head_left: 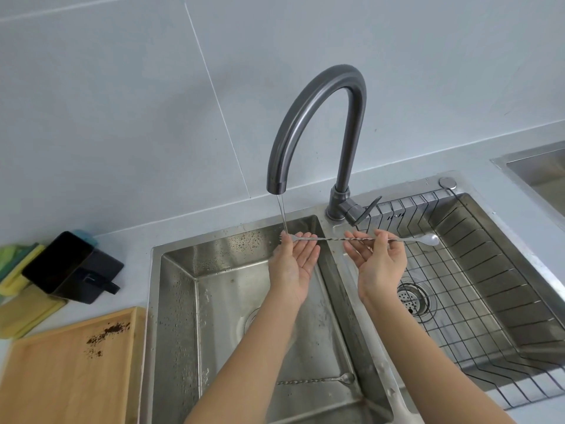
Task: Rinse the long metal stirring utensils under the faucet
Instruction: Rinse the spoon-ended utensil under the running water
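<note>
A long twisted metal bar spoon (339, 239) lies level across both of my hands, its fork end under the water stream (282, 214) of the dark faucet (318, 117). My left hand (295, 260) is palm up below the fork end, its fingertips touching it. My right hand (377, 261) pinches the stem near the spoon bowl (431, 239), which sticks out over the right basin. A second bar spoon (318, 379) lies on the floor of the left basin (180, 301). A third utensil (397, 399) rests along the divider between the basins.
A wire rack (477, 301) sits in the right basin above the drain strainer (411, 296). On the counter at left are a wooden tray (61, 377) with dark grounds, a black container (70, 267) and yellow-green cloths (18, 270). Another sink (541, 172) shows at far right.
</note>
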